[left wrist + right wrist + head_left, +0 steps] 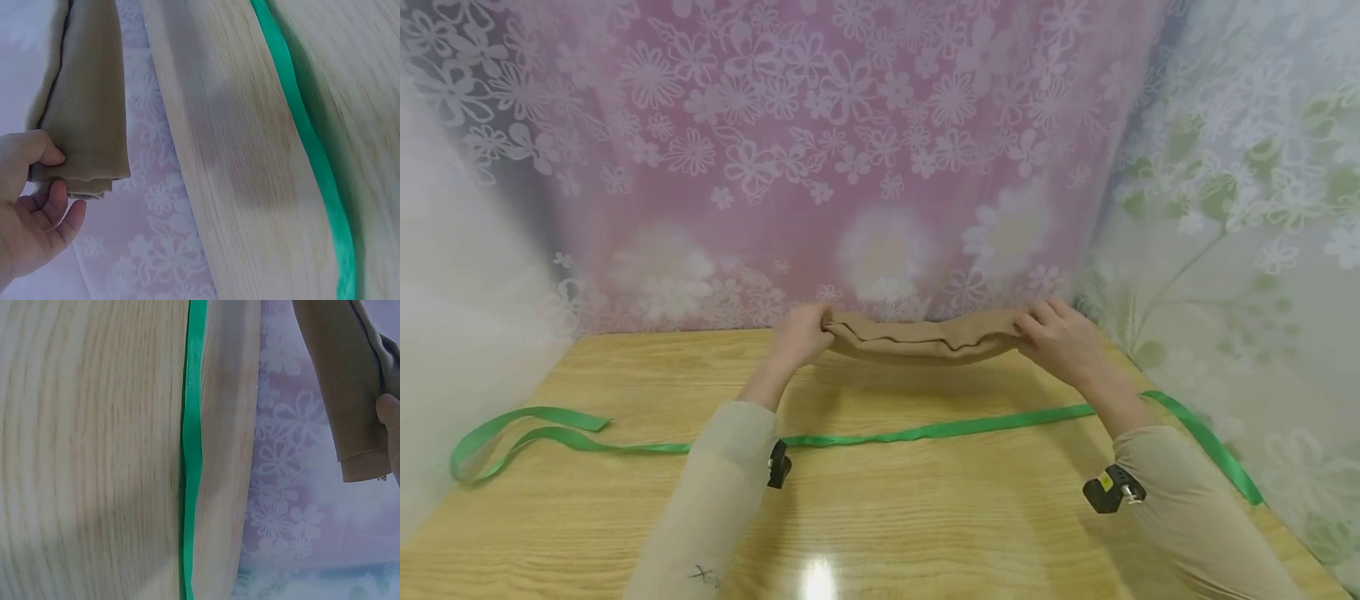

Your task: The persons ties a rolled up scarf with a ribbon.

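Item: folded tan cloth [925, 337], held above the table [925, 517] at its 12 o'clock edge, sagging slightly between both hands. Left hand [801, 333]: grip pinched one end at 9 o'clock of the cloth. Right hand [1060, 337]: grip closed around the other end at 3 o'clock. Green ribbon [925, 432]: lay across the table, at 6 o'clock of the cloth. Flowered curtain [850, 150]: hung behind.

Both arms wear loose beige sleeves [722, 492] reaching almost to the wrists; hands are bare. A small black camera [778, 464] is strapped under the left wrist, another [1111, 488] with a yellow mark under the right. Dark scribble marks the left sleeve near the elbow.
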`<state>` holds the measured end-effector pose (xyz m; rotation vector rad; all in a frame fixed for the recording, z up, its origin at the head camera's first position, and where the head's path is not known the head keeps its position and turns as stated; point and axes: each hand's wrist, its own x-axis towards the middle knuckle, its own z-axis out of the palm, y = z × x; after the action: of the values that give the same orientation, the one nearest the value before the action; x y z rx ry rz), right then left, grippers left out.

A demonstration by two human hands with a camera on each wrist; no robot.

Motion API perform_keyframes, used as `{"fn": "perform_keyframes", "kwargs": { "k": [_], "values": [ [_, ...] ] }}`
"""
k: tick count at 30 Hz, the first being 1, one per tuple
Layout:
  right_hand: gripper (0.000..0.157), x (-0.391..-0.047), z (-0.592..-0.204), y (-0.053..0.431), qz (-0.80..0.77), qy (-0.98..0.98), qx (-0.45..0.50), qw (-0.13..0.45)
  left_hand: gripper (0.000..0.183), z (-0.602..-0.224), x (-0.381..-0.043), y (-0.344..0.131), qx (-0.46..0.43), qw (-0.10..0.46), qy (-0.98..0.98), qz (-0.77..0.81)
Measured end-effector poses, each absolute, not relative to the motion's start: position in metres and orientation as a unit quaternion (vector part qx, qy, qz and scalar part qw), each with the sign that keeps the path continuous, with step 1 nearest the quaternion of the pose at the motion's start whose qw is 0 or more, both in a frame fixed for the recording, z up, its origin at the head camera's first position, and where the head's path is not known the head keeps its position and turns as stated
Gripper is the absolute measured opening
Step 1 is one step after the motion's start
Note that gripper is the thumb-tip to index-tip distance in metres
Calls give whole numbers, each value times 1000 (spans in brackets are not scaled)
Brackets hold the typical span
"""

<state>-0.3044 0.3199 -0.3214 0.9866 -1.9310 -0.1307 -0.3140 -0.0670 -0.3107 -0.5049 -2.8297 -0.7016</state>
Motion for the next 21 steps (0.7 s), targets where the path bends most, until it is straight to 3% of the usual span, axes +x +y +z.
{"fn": "perform_keyframes", "kwargs": {
  "k": [21],
  "values": [
    [34, -280, -321, 280, -40, -763, 470, 442, 16, -306, -308, -113, -159, 48, -970, -178]
  ]
}}
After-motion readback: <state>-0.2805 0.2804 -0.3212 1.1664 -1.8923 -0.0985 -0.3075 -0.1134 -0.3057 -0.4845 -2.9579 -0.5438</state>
